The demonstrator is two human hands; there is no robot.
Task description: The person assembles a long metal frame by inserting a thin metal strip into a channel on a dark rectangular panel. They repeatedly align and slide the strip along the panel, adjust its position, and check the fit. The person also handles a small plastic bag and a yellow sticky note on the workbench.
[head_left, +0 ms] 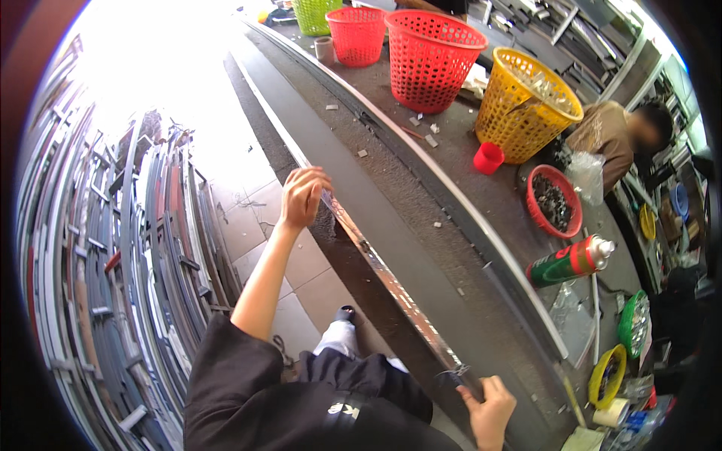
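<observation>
A long, narrow metal profile (398, 292) with a shiny, patchy brownish face runs diagonally from the bright far left toward my near right side. It lies along the edge of the grey workbench (376, 199). My left hand (304, 197) is wrapped over the profile about midway along the visible bench. My right hand (490, 412) is closed at the profile's near end, thumb toward the bar. By that thumb are a small dark piece and a tangle of thin strands (456, 371); what exactly the fingers hold is hidden.
Red baskets (435, 64), a yellow basket (519, 113), a red cup (489, 158) and a red bowl of small dark parts (554, 201) stand across the bench. A green spray can (569, 261) is nearer. Another person (613, 139) sits far right. Stacked metal profiles (128, 278) fill the left.
</observation>
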